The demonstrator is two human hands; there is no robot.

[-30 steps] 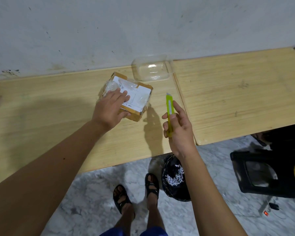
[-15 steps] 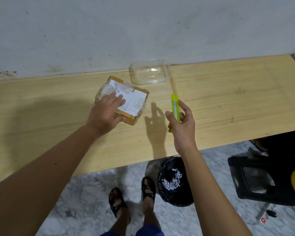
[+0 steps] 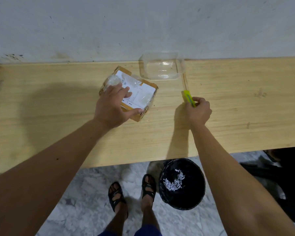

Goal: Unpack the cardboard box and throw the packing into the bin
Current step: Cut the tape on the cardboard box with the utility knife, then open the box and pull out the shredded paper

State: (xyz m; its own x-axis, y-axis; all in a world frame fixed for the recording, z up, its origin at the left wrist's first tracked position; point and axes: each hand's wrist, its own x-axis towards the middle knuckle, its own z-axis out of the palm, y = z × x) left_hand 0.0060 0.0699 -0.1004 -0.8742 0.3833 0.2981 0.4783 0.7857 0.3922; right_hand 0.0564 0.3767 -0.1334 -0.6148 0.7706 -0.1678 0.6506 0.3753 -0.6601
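Note:
A small cardboard box (image 3: 144,92), taped over and carrying a white label, lies on the wooden table (image 3: 58,108). My left hand (image 3: 113,106) presses on its top, fingers on the label and thumb along the near edge. To the right, my right hand (image 3: 198,111) holds a yellow-green utility knife (image 3: 188,97) low over the table, its tip pointing away from me. A black bin (image 3: 182,200) with white paper shreds inside stands on the floor below the table's front edge.
A clear plastic container (image 3: 160,67) sits against the wall behind the box. A seam (image 3: 185,80) splits the tabletop in two. My sandalled feet (image 3: 133,191) stand on the marble floor left of the bin. A dark object (image 3: 283,176) lies at the right.
My right hand has carried the knife rightwards and down to the tabletop, away from the box. My left hand has spread further over the box, thumb now on its near edge.

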